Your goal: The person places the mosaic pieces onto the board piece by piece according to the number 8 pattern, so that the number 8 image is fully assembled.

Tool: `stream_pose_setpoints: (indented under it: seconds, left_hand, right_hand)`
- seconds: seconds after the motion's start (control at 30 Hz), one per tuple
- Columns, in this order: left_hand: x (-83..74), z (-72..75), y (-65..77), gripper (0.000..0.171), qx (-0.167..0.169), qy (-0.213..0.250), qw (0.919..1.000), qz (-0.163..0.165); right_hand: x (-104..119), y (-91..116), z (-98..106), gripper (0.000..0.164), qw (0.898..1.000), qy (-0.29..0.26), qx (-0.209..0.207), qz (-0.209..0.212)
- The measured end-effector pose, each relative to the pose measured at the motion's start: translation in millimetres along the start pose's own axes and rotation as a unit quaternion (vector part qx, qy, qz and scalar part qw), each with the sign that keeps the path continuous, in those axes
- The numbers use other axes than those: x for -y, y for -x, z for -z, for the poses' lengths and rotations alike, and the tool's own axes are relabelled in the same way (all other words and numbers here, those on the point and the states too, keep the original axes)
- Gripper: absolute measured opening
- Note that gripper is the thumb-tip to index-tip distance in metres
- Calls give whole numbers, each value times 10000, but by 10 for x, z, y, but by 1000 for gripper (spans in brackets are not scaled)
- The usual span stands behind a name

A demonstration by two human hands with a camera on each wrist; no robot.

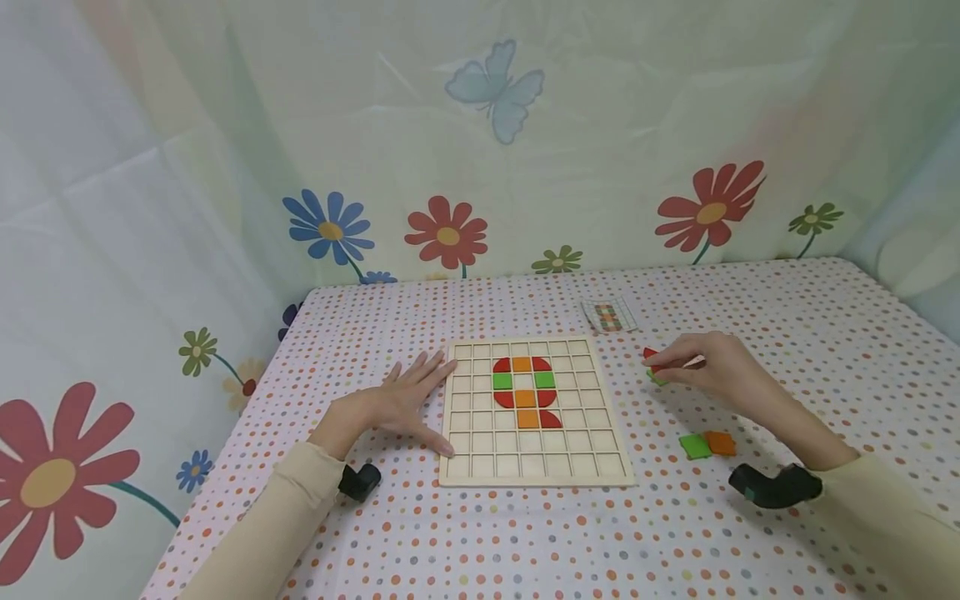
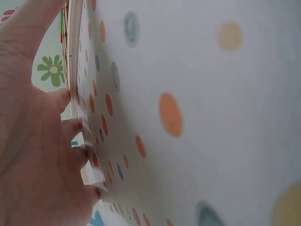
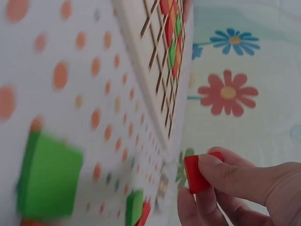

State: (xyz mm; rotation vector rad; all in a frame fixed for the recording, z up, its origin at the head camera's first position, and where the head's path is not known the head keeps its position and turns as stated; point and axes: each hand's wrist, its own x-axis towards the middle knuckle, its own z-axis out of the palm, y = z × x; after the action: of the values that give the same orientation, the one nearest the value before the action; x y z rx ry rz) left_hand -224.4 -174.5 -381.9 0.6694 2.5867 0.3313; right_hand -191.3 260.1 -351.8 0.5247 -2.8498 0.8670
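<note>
At left edge of wooden board (image 1: 537, 481) | left hand (image 1: 408, 400): fingers spread, touching board | right of board | right hand (image 1: 716, 371): pinches red tile (image 3: 195, 175), thumb against fingers

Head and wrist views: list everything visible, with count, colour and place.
Board: 1, pale wood, on tablecloth
Board tiles: 5 red, 3 orange, 2 green, in grid
Held tile: 1 visible, red, in right hand
Loose green tiles: 2 visible, green, right of board
Loose orange tile: 1 visible, orange, beside nearer green one
Loose red tile: 1 visible, red, beside farther green one
Card: 1, whitish, printed, beyond board
Tablecloth: 1, white, coloured dots, beneath
Curtain: 1, pale, at back, flower and butterfly prints
Wrist devices: 2, black, one near each sleeve
Sleeves: 2, cream, lower corners
Left hand: 1, touching board's left edge
Right hand: 1, right of board
</note>
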Motion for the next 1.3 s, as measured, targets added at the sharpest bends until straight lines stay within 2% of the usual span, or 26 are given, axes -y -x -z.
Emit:
stream_pose_setpoints:
  seconds: [0.33, 0.53, 0.8, 1.03, 1.3]
  left_hand:
    - [-2, -5, -4, 130, 12, -108, 9999, 111]
    - [-6, 5, 7, 129, -3, -29, 10000, 71]
    - [-6, 16, 17, 129, 46, 20, 10000, 25]
    - [-15, 20, 28, 129, 12, 25, 10000, 3]
    - [-18, 16, 22, 130, 31, 10, 10000, 8]
  right_hand:
    - [548, -245, -302, 19, 9931, -633, 698, 692]
    - [765, -373, -489, 16, 9872, -728, 976, 1028]
    - [935, -496, -790, 15, 9738, -971, 1534, 1372]
    - [1020, -539, -972, 13, 9648, -952, 1557, 1892]
    - [1044, -558, -1054, 12, 9660, -1010, 1535, 1821]
